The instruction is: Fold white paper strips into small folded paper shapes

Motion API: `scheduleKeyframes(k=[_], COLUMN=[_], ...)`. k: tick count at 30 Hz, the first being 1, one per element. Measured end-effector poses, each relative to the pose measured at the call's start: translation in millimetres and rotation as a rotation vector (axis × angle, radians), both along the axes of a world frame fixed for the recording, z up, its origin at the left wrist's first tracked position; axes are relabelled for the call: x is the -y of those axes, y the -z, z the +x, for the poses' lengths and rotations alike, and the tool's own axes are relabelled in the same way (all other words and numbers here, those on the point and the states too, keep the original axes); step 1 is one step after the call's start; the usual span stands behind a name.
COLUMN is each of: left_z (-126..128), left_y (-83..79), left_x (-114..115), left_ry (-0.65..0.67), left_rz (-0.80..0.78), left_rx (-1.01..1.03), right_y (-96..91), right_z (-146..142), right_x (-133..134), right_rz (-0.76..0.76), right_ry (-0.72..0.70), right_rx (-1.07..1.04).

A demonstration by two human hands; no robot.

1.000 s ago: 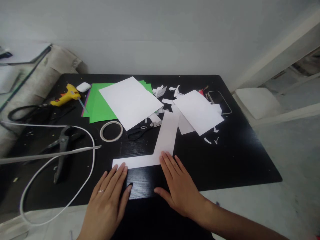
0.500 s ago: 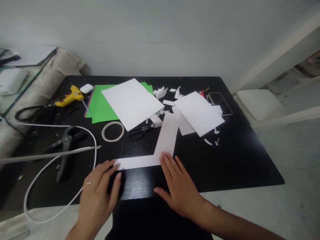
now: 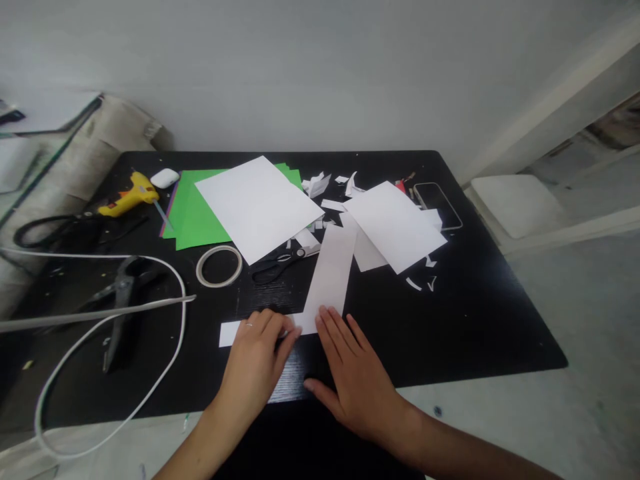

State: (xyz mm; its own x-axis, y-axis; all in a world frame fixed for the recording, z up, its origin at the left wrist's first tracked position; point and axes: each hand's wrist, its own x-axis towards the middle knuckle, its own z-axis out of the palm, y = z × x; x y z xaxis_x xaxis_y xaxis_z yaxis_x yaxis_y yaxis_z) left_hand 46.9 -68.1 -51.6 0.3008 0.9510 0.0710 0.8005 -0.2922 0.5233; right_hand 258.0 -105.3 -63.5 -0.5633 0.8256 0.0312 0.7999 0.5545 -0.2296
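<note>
black tabletop [image 3: 475, 333] beneath a pale wall [image 3: 320, 87] bears an l-shaped white paper piece [image 3: 330, 273] toward its front edge; the right hand [image 3: 357, 373] lies flat with fingertips on the corner, grasping nothing, and the left hand [image 3: 257, 357] curls over the sideways leg, though i cannot tell whether it pinches the paper. the corner looks already formed, while work on it seems unfinished, since both hands are at it. left fingers hide much of that leg, and whether the corner is folded or cut is unclear.
</note>
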Motion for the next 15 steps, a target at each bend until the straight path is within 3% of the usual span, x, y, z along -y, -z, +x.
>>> scheduleKeyframes(k=[7, 15], left_z=[-28, -55], left_y=[-8.8, -8.6], left_x=[3, 0], left_ry=[-0.023, -0.015], left_rz=[-0.101, -0.112], left_rx=[0.001, -0.015], right_y=[-1.1, -1.0], right_z=[0, 0], right_x=[0, 0], right_rz=[-0.012, -0.011], right_ry=[0.004, 0.012], right_rx=[-0.037, -0.033])
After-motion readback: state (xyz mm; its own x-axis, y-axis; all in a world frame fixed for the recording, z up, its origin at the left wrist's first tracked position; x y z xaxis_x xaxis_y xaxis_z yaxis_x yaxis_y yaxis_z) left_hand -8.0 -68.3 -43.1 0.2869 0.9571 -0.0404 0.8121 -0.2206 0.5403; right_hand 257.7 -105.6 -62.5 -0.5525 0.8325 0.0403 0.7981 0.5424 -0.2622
